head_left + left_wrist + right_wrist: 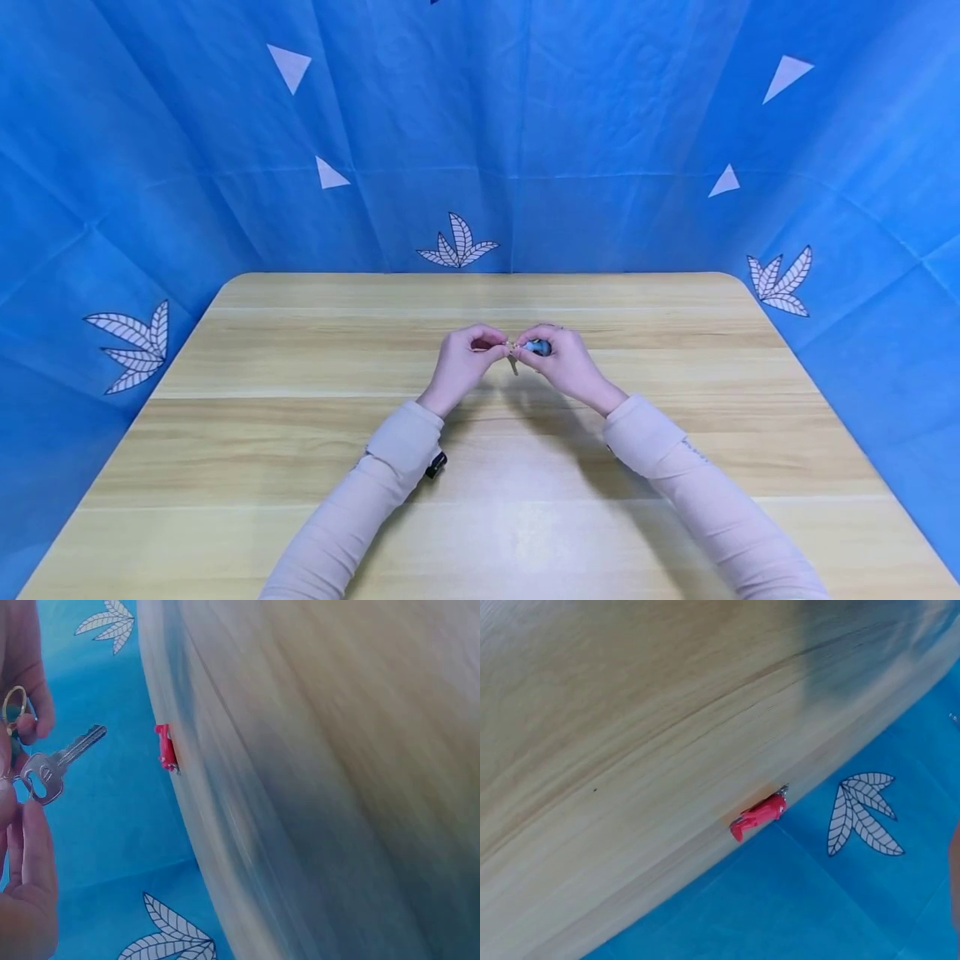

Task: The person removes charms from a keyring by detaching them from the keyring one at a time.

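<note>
In the head view my left hand (465, 358) and right hand (562, 362) meet above the middle of the table, fingertips close together. A silver key (513, 365) hangs down between them. The left wrist view shows the key (49, 777) near, its toothed blade pointing away from the fingers; my left fingertips pinch at its head. Between my right thumb and fingers is a small blue keychain charm (538, 347), partly hidden by them. A gold ring (15, 705) loops out beside the right fingers in the left wrist view.
A small red figure with a metal clip (760, 814) lies near the table's far edge; both wrist views show it, while the hands seem to hide it in the head view. The wooden table (480, 467) ends at a blue curtain (600, 125) on three sides.
</note>
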{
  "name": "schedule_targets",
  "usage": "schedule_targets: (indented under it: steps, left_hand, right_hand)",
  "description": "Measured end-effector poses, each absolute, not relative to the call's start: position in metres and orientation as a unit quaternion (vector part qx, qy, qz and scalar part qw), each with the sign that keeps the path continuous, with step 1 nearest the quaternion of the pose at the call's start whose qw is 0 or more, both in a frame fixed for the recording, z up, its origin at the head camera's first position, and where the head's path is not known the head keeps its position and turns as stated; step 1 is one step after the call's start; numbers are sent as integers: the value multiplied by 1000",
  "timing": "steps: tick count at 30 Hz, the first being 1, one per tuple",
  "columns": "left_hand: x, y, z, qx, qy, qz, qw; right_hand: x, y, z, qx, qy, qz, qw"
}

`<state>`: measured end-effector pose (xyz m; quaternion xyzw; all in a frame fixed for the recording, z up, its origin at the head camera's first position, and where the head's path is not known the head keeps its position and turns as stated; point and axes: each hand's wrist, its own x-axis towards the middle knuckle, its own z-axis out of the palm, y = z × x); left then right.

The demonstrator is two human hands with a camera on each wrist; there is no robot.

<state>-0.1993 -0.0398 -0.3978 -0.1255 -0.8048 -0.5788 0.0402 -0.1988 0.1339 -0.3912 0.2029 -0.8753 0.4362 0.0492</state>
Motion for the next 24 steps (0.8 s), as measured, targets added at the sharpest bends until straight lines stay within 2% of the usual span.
schedule_targets:
  steps: [19, 24]
  left_hand:
    - [-201, -38, -402, -91, -784, -610, 72]
    - [-188, -36, -383, -83, -773, -625, 66]
  right_hand:
    - [-199, 134, -391, 186, -863, 468, 38]
    - [-199, 136, -392, 173, -858, 482, 35]
